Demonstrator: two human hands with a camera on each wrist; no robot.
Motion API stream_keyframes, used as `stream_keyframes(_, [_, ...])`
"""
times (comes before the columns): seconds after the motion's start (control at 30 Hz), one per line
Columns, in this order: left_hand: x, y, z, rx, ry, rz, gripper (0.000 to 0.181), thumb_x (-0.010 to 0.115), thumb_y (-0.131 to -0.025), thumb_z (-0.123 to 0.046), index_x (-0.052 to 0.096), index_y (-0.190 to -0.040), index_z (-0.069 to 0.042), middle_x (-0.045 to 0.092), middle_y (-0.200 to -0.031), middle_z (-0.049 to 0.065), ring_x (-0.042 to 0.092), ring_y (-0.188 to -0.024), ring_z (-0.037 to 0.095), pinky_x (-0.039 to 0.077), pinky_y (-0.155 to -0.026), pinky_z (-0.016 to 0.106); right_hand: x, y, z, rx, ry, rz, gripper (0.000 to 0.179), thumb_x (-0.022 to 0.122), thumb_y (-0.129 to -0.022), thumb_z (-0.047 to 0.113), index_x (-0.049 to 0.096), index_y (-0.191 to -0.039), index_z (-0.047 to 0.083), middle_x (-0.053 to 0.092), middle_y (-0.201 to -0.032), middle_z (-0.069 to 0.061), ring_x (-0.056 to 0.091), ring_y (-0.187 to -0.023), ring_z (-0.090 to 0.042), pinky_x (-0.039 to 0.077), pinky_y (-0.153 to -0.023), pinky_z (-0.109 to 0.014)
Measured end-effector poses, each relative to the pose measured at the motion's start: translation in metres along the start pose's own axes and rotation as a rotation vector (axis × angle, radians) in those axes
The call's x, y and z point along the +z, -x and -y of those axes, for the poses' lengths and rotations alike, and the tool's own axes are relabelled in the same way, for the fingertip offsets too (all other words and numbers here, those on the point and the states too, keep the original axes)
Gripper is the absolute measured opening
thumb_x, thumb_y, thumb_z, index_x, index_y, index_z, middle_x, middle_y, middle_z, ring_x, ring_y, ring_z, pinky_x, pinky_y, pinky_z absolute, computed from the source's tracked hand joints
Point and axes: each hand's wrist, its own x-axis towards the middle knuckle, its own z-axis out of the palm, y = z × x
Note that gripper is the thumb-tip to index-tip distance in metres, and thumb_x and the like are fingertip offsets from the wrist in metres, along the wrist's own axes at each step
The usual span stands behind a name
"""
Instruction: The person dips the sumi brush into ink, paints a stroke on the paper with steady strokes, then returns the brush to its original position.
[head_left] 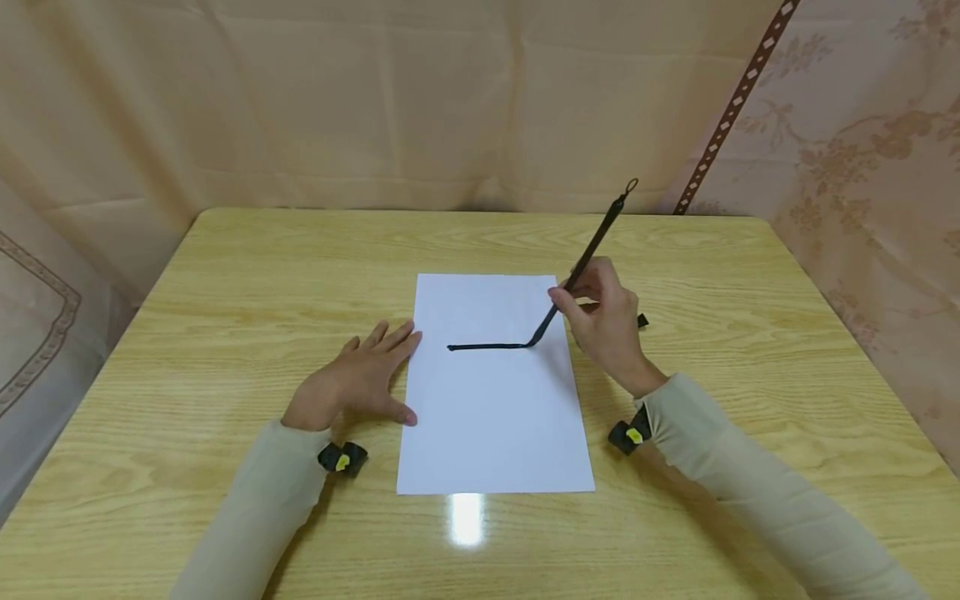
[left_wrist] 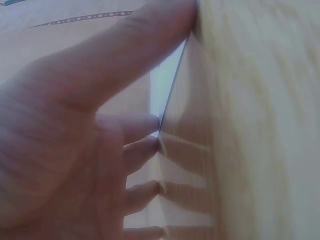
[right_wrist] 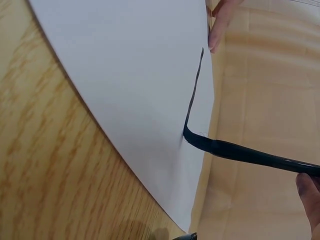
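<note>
My right hand (head_left: pixel 609 329) pinches a black calligraphy brush (head_left: pixel 592 247) partway along its handle, with the hanging loop at the top end. The brush leans up to the right, and its bent tip (right_wrist: pixel 196 140) meets the white paper (head_left: pixel 491 433). A straight black ink stroke (head_left: pixel 486 347) runs across the sheet from the left and ends at the tip. Spread out flat, my left hand (head_left: pixel 356 379) rests on the table with fingertips and thumb at the paper's left edge. In the left wrist view its fingers (left_wrist: pixel 142 150) are extended along that edge.
The sheet lies on a wood-grain table (head_left: pixel 225 333). Partly hidden behind the right hand is a small black object (head_left: pixel 642 321). A beige curtain (head_left: pixel 360 108) hangs behind the far table edge, and a patterned cloth (head_left: pixel 862 167) hangs at the right.
</note>
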Motion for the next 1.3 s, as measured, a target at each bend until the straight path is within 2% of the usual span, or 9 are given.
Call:
stream_keyframes(0.33, [-0.0018, -0.0005, -0.0009, -0.003, -0.011, 0.001, 0.114, 0.079, -0.073, -0.047, 0.009, -0.154, -0.009, -0.002, -0.162, 0.009, -0.007, -0.146, 0.04, 0.003, -0.111, 0.067, 0.0008, -0.0015, 0.0002, 0.029, -0.01, 0.0, 0.028, 0.07, -0.085, 0.005, 0.05, -0.102, -0.005, 0.066, -0.087, -0.016, 0.069, -0.076, -0.028, 0.047, -0.063, -0.004])
stream_keyframes(1.3, [-0.0013, -0.0001, -0.0025, -0.002, 0.001, 0.0, 0.115, 0.08, -0.072, -0.047, 0.009, -0.154, -0.009, -0.001, -0.162, 0.01, -0.007, -0.146, 0.04, 0.003, -0.111, 0.067, 0.0043, -0.0052, 0.0013, 0.001, -0.021, -0.006, 0.027, 0.069, -0.085, 0.005, 0.05, -0.101, -0.005, 0.066, -0.087, -0.015, 0.068, -0.075, -0.024, 0.048, -0.061, -0.005])
